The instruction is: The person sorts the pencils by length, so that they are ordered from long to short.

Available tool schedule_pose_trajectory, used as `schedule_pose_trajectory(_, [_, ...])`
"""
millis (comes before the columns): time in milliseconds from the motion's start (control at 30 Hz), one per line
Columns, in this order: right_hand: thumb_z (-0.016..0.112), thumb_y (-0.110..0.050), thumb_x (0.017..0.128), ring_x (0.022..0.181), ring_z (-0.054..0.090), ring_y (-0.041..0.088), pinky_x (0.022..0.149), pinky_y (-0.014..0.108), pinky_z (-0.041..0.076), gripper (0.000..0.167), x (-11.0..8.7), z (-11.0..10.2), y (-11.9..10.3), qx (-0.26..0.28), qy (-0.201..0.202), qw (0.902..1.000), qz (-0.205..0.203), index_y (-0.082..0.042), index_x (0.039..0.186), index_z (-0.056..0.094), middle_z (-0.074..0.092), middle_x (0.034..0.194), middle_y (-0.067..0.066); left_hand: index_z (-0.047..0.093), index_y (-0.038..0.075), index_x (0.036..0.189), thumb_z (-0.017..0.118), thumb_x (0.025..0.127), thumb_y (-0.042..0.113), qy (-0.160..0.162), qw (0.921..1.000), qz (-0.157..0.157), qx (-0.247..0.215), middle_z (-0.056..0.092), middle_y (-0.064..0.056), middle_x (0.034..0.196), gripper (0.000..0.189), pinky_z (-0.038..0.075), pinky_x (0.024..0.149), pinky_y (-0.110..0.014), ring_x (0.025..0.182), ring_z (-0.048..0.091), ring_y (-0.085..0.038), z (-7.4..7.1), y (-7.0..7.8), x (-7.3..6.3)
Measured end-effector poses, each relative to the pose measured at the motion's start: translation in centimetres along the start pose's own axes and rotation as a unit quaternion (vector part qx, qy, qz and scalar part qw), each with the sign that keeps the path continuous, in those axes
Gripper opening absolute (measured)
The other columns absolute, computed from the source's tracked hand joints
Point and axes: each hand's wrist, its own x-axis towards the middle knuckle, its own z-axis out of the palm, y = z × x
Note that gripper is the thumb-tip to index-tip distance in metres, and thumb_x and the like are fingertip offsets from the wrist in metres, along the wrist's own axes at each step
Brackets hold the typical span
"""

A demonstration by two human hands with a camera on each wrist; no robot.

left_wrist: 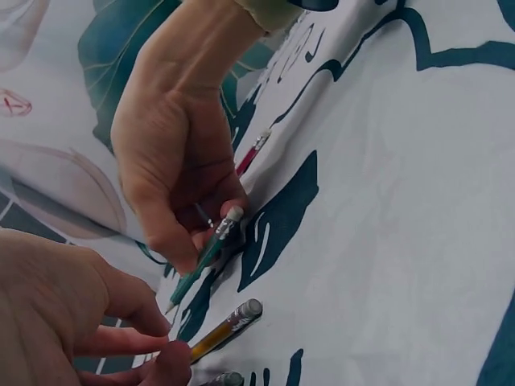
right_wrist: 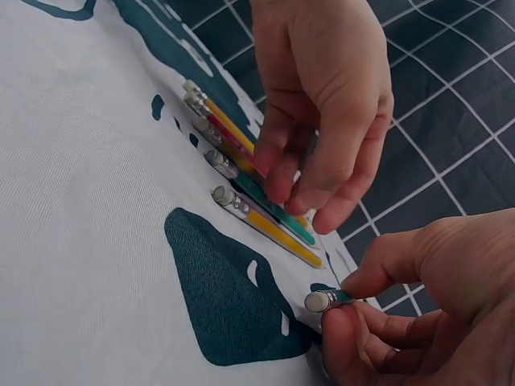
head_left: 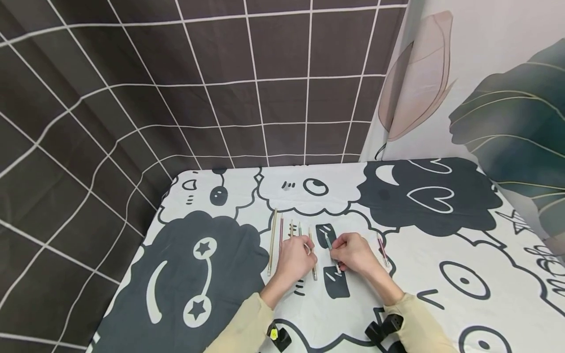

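Note:
My right hand (head_left: 353,252) pinches a green pencil (right_wrist: 342,297) between thumb and fingers, its white eraser end pointing toward me. To its left, my left hand (head_left: 295,259) hovers with loosely bent fingers over a row of pencils, its fingertips close to a yellow pencil (head_left: 314,269). Further left in the row lie another green pencil (right_wrist: 278,211), a second yellow pencil (head_left: 291,227), a red pencil (head_left: 281,228) and an outermost yellow pencil (head_left: 272,245). The left hand hides the near parts of some of these in the head view.
Right of my right hand, a separate red pencil (head_left: 382,250) lies on the cartoon-patterned cloth (head_left: 415,274). A dark gridded curtain (head_left: 282,98) hangs behind and at the left, and a leaf-patterned curtain (head_left: 499,122) at the right. Black devices (head_left: 384,328) sit at both wrists.

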Motion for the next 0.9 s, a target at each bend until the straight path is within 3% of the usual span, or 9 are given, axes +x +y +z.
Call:
schedule_pose_trajectory(333, [0.068,0.002,0.076,0.042,0.057,0.013,0.044,0.026,0.048,0.005,0.05,0.35,-0.36,-0.031,-0.003,0.9995,0.000,0.000,0.080,0.065,0.061,0.061,0.003,0.071,0.003,0.079,0.071,0.069,-0.004,-0.001,0.9996,0.023,0.013,0.060,-0.002,0.066,0.012,0.043,0.060,-0.028,0.062,0.052,-0.013,-0.18,-0.24,0.05])
schedule_pose_trajectory(633, [0.067,0.002,0.075,0.041,0.057,0.012,0.046,0.027,0.048,0.004,0.13,0.56,-0.59,-0.055,-0.001,0.9983,-0.020,-0.001,0.076,0.065,0.059,0.062,0.004,0.074,0.003,0.091,0.083,0.070,0.007,-0.037,0.9937,0.046,0.095,0.066,-0.005,0.084,0.023,0.049,0.073,-0.033,0.082,0.063,-0.021,-0.10,0.21,-0.66])
schedule_pose_trajectory(733, [0.067,0.002,0.075,0.041,0.057,0.012,0.046,0.027,0.047,0.004,0.27,0.62,-0.61,-0.064,-0.001,0.9977,-0.023,-0.001,0.075,0.065,0.059,0.060,0.004,0.073,0.002,0.092,0.082,0.071,0.006,-0.029,0.9965,0.038,0.069,0.067,-0.006,0.083,0.023,0.049,0.070,-0.031,0.079,0.063,-0.019,-0.04,0.14,-0.65])
schedule_pose_trajectory(900, [0.068,0.002,0.075,0.040,0.057,0.011,0.048,0.026,0.048,0.004,0.42,0.64,-0.51,-0.079,0.006,0.9964,-0.030,-0.002,0.074,0.066,0.059,0.058,0.002,0.070,0.001,0.081,0.079,0.074,-0.001,0.013,0.9999,0.007,0.005,0.062,0.001,0.062,0.011,0.046,0.055,-0.025,0.056,0.055,-0.008,0.20,0.02,-0.63])
